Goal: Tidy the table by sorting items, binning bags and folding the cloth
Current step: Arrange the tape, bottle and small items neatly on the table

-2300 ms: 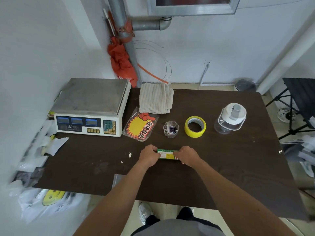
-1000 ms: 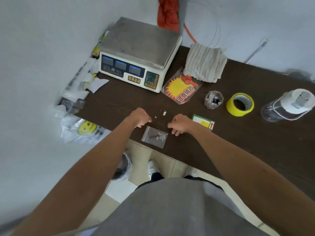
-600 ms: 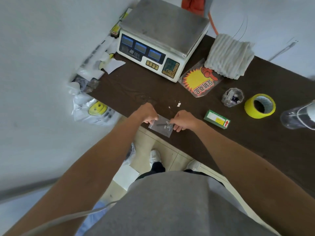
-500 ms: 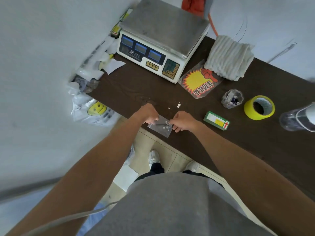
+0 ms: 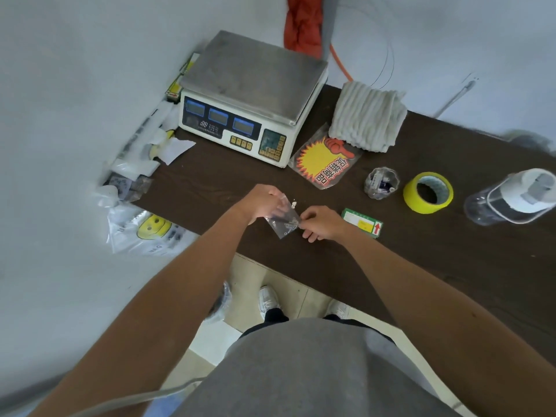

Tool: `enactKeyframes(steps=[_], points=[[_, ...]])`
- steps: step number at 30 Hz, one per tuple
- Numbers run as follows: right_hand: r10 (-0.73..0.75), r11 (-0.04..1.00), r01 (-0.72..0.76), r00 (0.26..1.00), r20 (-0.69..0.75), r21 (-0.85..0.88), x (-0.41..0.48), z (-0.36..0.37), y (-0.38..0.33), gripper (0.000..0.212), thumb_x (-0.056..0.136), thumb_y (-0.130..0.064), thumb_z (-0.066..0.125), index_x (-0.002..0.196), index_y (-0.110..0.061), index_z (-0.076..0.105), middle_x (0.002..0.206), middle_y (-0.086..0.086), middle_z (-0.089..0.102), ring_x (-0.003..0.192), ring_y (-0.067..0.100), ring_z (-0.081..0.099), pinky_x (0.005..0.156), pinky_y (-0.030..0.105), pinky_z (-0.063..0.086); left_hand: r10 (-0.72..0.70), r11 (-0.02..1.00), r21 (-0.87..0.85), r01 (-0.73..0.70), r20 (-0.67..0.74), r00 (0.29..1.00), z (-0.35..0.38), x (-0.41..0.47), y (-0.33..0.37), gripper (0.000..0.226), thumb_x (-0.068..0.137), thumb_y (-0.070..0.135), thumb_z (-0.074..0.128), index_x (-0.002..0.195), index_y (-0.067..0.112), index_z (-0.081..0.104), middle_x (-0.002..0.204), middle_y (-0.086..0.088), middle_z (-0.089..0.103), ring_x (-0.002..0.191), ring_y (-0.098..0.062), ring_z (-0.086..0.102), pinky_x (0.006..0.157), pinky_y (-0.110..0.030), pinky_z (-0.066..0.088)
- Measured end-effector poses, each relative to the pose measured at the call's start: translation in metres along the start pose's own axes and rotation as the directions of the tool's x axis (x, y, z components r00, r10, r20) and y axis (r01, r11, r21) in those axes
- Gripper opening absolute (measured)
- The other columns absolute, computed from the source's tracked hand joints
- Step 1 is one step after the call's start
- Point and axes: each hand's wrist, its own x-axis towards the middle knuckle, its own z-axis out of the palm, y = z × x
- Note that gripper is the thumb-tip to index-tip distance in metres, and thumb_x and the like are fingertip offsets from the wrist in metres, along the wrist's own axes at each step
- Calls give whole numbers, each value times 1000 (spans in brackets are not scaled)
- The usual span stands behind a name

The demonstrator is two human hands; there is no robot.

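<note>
A small clear plastic bag [image 5: 285, 225] with tiny metal parts inside hangs between my hands, just above the dark table's [image 5: 451, 260] front edge. My left hand [image 5: 264, 203] grips its upper left part. My right hand [image 5: 320, 222] pinches its right edge. A green and yellow box [image 5: 362, 222] lies right of my right hand. A folded white cloth [image 5: 368, 117] sits at the back beside a packet with a red and yellow starburst label [image 5: 326, 159].
A weighing scale [image 5: 249, 97] fills the back left corner. A small clear jar [image 5: 380, 182], a yellow tape roll [image 5: 427, 192] and a clear lidded container [image 5: 511, 197] line the right side. Plastic bags [image 5: 144, 230] hang off the table's left end.
My hands let go of the green box and took the small clear bag at the front edge. Since half a second ago they have lifted it slightly and tilted it.
</note>
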Motion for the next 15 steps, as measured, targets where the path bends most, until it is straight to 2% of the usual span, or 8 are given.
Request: enactKeyframes(steps=[2, 4, 8, 12, 15], points=[[-22, 999, 22, 1000, 10, 30, -3, -9, 7, 17, 97, -23, 61, 113, -19, 63, 84, 5, 76, 68, 16, 72, 60, 24, 52, 11, 1000, 24, -11, 19, 1000, 5, 3, 11, 20, 92, -2, 67, 112, 3, 71, 92, -7, 72, 66, -4, 69, 54, -15, 50], [-48, 998, 49, 999, -13, 42, -7, -16, 15, 17, 98, -25, 59, 113, -20, 65, 83, 6, 75, 66, 15, 70, 60, 23, 51, 25, 998, 52, -27, 38, 999, 12, 4, 21, 20, 90, 2, 70, 108, 10, 73, 91, 0, 69, 81, -9, 65, 66, -21, 49], [-111, 993, 114, 982, -152, 10, -20, -30, 30, 18, 97, -29, 59, 103, -17, 72, 79, 7, 73, 63, 17, 67, 63, 26, 54, 62, 997, 31, -65, 91, 994, 29, 12, 38, 12, 93, 14, 71, 104, 18, 74, 106, 0, 71, 104, -16, 65, 89, -31, 51], [-203, 970, 151, 933, -296, -189, -30, -43, 42, 17, 93, -36, 60, 97, -28, 74, 92, -4, 73, 85, 18, 68, 79, 35, 55, 88, 995, -61, -79, 163, 983, 44, 15, 52, 23, 92, 19, 71, 115, 14, 71, 119, -4, 69, 114, -18, 62, 90, -30, 51], [-225, 957, 136, 905, -360, -257, -39, -51, 52, 21, 94, -38, 58, 100, -27, 75, 96, -3, 68, 91, 21, 65, 75, 34, 48, 98, 991, -110, -76, 207, 973, 56, 13, 64, 19, 91, 22, 71, 109, 15, 72, 121, -6, 68, 117, -19, 62, 103, -38, 49]])
